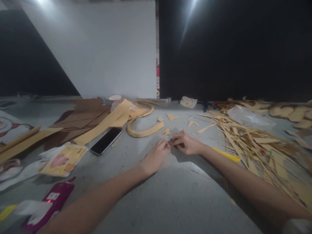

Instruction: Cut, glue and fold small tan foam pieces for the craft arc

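Note:
My left hand [158, 156] and my right hand [187, 143] meet over the middle of the grey table [156, 201]. Both have their fingers pinched together around a small brownish piece [170, 143], too small and hidden to name. Just beyond them lie tan scraps [166, 131] cut into angular shapes. A curved tan strip [143, 132], bent like a hook, rests behind my left hand. Under my right forearm a yellow tool or handle [226, 154] partly shows.
A black-screened phone [106, 141] lies left, beside long tan strips [103, 125] and brown sheets [79, 117]. Nearer are a tissue pack [63, 160] and a purple device [55, 201]. Tangled offcuts [253, 143] cover the right side. White [109, 48] and black [231, 48] panels stand behind.

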